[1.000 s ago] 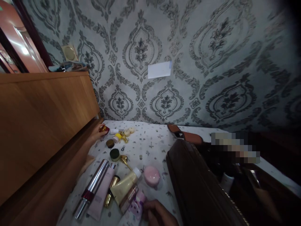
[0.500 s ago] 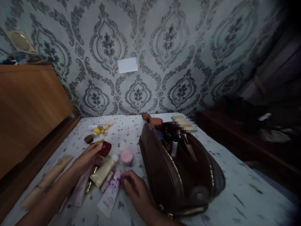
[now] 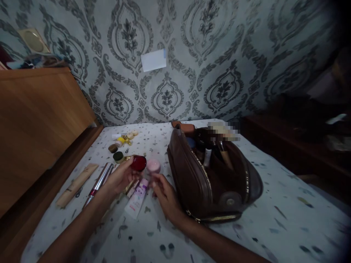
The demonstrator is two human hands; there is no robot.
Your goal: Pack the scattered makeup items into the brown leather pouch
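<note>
My left hand (image 3: 122, 179) is closed on a dark red round container (image 3: 139, 163), held by its side above the bed sheet. Just right of it stands a pink round jar (image 3: 153, 166). My right hand (image 3: 166, 195) has its fingers loosely bent and apart, close to the jar's near side; whether they touch it I cannot tell. Between and below the hands lies a white and pink tube (image 3: 138, 199) with a purple cartoon print. Small items under my left hand are mostly hidden. An unzipped brown bag (image 3: 189, 179) stands right of my right hand, cosmetics and brushes inside.
Left of my forearm lie a silver and red stick (image 3: 98, 182) and a beige flat pouch (image 3: 76, 184). A dark green-topped jar (image 3: 118, 157), a brown lid (image 3: 112, 148) and several small yellow items sit farther back. A wooden cabinet (image 3: 41, 120) borders the left side.
My left hand has carried the red container right, beside the pink jar. My right hand's fingers have loosened and reach toward the jar. The cream tube is now hidden. The view has shifted.
</note>
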